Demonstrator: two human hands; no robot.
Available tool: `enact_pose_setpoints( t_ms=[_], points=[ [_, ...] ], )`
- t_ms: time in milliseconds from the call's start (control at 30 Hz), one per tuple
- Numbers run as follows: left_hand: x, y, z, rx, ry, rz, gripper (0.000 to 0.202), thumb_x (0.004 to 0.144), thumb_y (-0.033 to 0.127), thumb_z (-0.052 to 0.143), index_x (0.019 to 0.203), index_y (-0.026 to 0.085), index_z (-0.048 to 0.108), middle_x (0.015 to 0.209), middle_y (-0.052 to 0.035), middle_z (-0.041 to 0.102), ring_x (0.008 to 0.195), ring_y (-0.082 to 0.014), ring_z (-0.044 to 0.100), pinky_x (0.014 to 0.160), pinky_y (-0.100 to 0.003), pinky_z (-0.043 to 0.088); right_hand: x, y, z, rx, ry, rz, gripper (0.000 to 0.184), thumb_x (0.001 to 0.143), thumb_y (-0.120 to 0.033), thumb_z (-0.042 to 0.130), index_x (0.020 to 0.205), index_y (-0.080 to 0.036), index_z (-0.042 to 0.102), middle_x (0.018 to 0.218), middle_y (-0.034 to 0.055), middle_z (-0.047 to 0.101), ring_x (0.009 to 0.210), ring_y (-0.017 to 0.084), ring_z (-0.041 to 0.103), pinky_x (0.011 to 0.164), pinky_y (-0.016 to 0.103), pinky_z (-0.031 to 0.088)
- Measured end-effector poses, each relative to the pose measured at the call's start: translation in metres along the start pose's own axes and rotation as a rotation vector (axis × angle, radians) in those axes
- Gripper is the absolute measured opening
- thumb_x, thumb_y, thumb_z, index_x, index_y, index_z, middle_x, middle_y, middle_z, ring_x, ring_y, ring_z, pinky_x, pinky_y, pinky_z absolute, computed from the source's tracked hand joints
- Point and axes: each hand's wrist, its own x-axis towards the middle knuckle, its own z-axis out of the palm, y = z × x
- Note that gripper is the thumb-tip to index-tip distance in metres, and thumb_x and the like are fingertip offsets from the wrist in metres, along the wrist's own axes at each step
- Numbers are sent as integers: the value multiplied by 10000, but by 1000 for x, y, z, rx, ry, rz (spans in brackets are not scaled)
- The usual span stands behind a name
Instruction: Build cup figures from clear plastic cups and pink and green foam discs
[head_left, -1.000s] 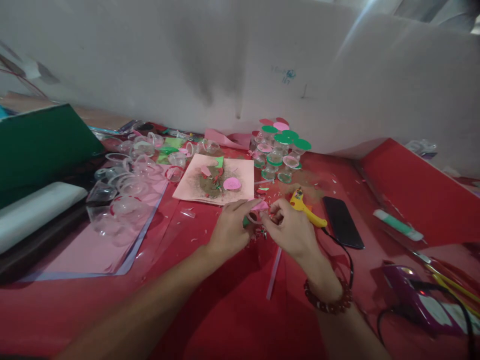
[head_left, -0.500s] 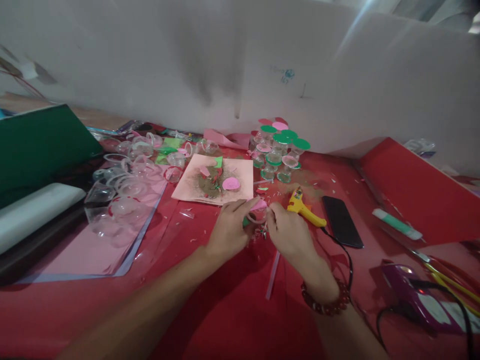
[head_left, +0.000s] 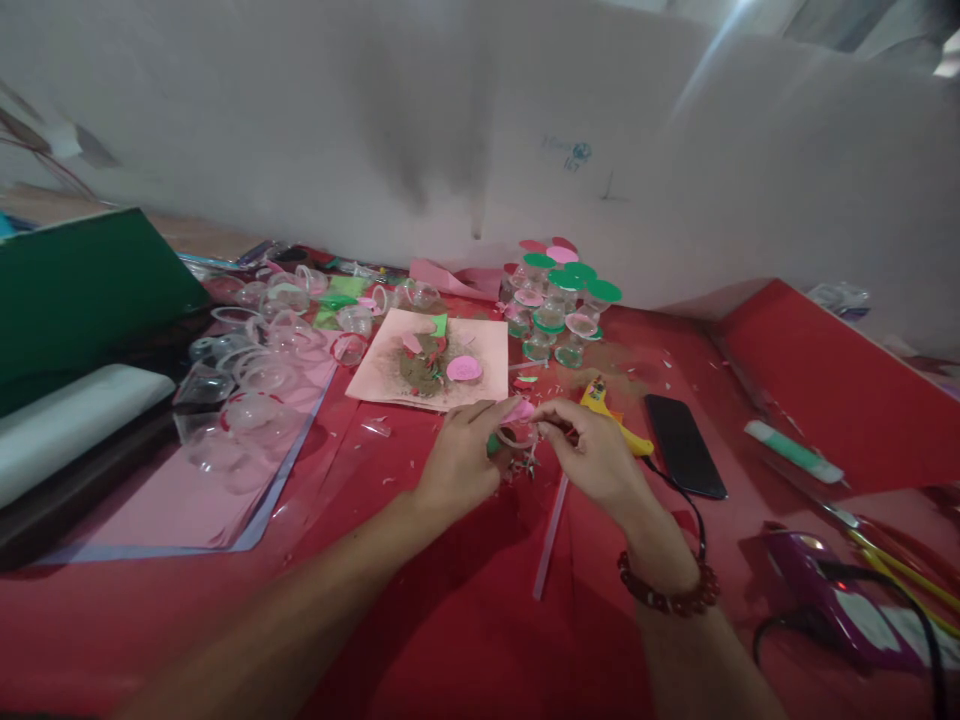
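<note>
My left hand (head_left: 457,458) and my right hand (head_left: 592,455) meet over the red table (head_left: 450,620), both pinching a small clear plastic cup (head_left: 516,432) with a pink disc on its far side. A green scrap shows under my left fingers. My right wrist wears a red bead bracelet (head_left: 667,598). A yellow glue gun (head_left: 611,415) lies just behind my right hand.
A pink sheet (head_left: 431,365) with brown grit and paper discs lies ahead. Small jars with green and pink lids (head_left: 559,300) stand behind it. Several clear cups (head_left: 255,370) lie left on pink paper. A black phone (head_left: 682,440), a glue stick (head_left: 795,450) and a purple device (head_left: 832,600) sit right.
My right hand has shifted slightly right and turned, its fingers now reaching left onto the cup. My left hand has stayed put.
</note>
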Motion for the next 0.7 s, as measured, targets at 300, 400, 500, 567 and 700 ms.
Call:
enact_pose_setpoints(
  t_ms=[300,400,500,567,700],
  points=[
    [7,-3,-4,-329,-12,-90,566,713,49,631,1261,185,595,1182,-76,683,1064,-201,636,952,-359,499,-2,0,2,-105,41,-307,288,870,-62,509,923,-229,738,935,51,685,902,186,627,819,327,498],
    [7,-1,-7,-393,-9,-92,595,692,35,576,1270,174,593,1147,-81,671,1009,-194,631,913,-351,506,-4,-1,8,-196,43,-368,290,874,-55,491,956,-203,727,964,73,676,935,204,610,835,347,505],
    [6,2,-9,-485,-14,-169,559,718,66,548,1261,185,606,1074,-64,670,933,-172,620,875,-332,508,-6,-2,10,-269,34,-405,291,871,-50,484,987,-178,718,1005,98,679,956,220,612,826,361,519],
    [6,3,-9,-545,-14,-220,531,737,87,549,1253,194,613,1009,-51,673,882,-159,610,850,-322,508,-6,-3,9,-303,32,-429,291,879,-55,480,1019,-166,709,1022,106,683,953,224,618,818,366,527],
    [6,2,-9,-606,-19,-259,495,745,110,573,1231,189,627,1032,-60,677,896,-162,610,854,-318,498,-6,-4,7,-364,19,-493,251,919,-104,478,1025,-146,702,1014,112,696,925,225,626,813,375,531]
  ],
)
